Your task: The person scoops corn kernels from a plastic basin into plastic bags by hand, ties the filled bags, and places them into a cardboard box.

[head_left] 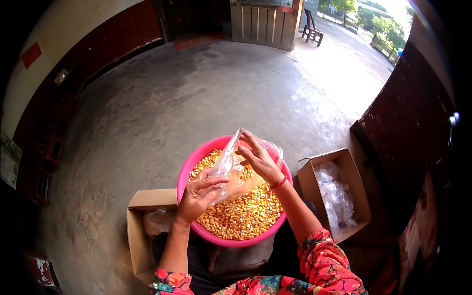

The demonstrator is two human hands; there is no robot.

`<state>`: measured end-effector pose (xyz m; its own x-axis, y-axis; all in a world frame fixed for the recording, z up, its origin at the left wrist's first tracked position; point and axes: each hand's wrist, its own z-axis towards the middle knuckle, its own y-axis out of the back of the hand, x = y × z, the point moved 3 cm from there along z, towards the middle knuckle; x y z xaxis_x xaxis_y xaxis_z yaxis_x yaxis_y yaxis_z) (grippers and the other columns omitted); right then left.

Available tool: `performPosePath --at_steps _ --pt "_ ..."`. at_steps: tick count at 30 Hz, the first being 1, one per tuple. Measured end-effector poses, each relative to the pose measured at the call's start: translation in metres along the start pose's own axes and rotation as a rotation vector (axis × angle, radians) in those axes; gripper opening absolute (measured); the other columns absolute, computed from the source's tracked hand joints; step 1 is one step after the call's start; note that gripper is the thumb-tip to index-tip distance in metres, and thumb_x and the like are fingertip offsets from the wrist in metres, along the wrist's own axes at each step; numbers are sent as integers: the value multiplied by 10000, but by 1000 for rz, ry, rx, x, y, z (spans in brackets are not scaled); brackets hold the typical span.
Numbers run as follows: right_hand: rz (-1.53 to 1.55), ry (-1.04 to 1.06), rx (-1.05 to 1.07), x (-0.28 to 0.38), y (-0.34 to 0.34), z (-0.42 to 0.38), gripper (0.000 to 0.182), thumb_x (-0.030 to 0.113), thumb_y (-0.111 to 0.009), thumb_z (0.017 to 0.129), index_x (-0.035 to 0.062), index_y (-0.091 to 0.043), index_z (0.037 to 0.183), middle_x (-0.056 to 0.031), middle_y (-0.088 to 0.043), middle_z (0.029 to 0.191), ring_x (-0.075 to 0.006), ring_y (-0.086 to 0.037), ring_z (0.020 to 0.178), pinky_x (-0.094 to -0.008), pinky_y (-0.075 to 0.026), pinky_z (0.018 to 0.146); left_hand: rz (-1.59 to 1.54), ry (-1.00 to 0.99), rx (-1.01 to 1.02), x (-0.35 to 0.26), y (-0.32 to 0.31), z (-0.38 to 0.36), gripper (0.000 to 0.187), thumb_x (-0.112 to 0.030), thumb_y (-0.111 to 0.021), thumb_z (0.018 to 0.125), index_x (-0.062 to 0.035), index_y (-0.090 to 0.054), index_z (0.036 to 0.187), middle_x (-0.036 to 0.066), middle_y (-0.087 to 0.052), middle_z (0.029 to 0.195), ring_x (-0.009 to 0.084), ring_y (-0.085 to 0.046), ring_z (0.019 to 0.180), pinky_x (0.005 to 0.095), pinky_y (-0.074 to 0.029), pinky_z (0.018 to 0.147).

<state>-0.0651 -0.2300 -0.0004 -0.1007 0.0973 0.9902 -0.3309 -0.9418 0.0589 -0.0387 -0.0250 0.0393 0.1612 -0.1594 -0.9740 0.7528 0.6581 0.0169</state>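
Note:
A clear plastic bag [227, 164] stretches between my two hands above a pink basin [184, 169]. The basin is filled with loose yellow corn kernels [241, 216]. My left hand [199, 194] pinches the bag's near left side, thumb and fingers close together. On the far right side of the bag, my right hand [263, 160] grips the film near its upper edge, with some fingers stretched out. A red bracelet [279, 182] circles my right wrist. Part of the bag lies hidden behind my right hand, and no kernels can be made out inside it.
At the right stands an open cardboard box [359, 196] holding crumpled clear bags [335, 194]. Another cardboard box [137, 236] at the left contains a filled-looking plastic bag [160, 221]. A wooden chair [312, 30] stands outside the doorway, beyond the concrete floor [147, 113].

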Motion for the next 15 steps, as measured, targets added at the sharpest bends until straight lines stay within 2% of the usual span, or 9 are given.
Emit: performPosePath --at_steps 1,2,4,5,6,8,10,14,15 --pt "57 -32 13 -1 0 0 666 411 -507 928 64 -244 1432 -160 -418 1378 -246 -562 1103 -300 -550 739 149 -72 151 0 3 2 337 35 -564 811 -69 -647 1122 114 -574 1094 211 -546 1086 299 -437 923" --pt "114 -65 26 -1 -1 0 673 424 -488 934 60 -227 1437 -157 -415 1384 -239 -561 1102 -298 -551 734 148 -70 151 5 2 3 337 35 -564 811 -69 -647 1122 114 -574 1094 211 -546 1086 299 -437 923" --pt "62 -67 41 -7 -1 1 664 419 -482 938 55 -234 1434 -157 -417 1382 -237 -564 1098 -296 -551 731 299 80 37 24 2 3 296 12 -574 813 -23 -647 1098 132 -574 1143 226 -572 1043 299 -443 911" --pt "12 -68 61 -11 -3 1 655 415 -477 941 51 -240 1431 -157 -420 1381 -235 -566 1094 -293 -552 728 410 44 24 34 5 3 360 51 -522 836 -2 -583 1187 82 -577 1123 102 -570 852 210 -469 719" --pt "2 -62 78 -11 -4 -1 608 393 -459 954 47 -274 1419 -153 -435 1370 -226 -577 1078 -290 -550 736 412 65 9 34 6 2 360 51 -522 836 -2 -583 1187 82 -577 1123 102 -570 852 210 -469 719" --pt "55 -84 112 -5 -3 -4 544 319 -490 957 41 -330 1396 -121 -450 1360 -214 -582 1061 -287 -537 760 208 118 -176 36 9 3 431 58 -489 851 0 -499 1278 74 -579 1151 59 -535 689 191 -457 619" --pt "113 -59 121 6 -5 -9 467 263 -493 961 21 -397 1349 -110 -530 1274 -186 -608 986 -274 -531 743 149 137 -214 34 13 3 496 65 -463 858 -3 -411 1347 73 -556 1217 40 -495 617 185 -445 592" --pt "123 -13 119 10 -7 -12 450 226 -479 966 54 -378 1369 -128 -572 1203 -154 -631 900 -248 -533 698 151 111 -266 33 15 5 565 91 -411 854 -26 -329 1401 75 -492 1315 44 -490 612 192 -449 577" --pt "128 21 132 13 -10 -15 419 222 -488 961 33 -421 1329 -119 -587 1165 -150 -630 888 -253 -531 705 165 107 -267 31 15 5 584 102 -397 848 -30 -309 1410 89 -470 1342 53 -490 608 197 -456 582"
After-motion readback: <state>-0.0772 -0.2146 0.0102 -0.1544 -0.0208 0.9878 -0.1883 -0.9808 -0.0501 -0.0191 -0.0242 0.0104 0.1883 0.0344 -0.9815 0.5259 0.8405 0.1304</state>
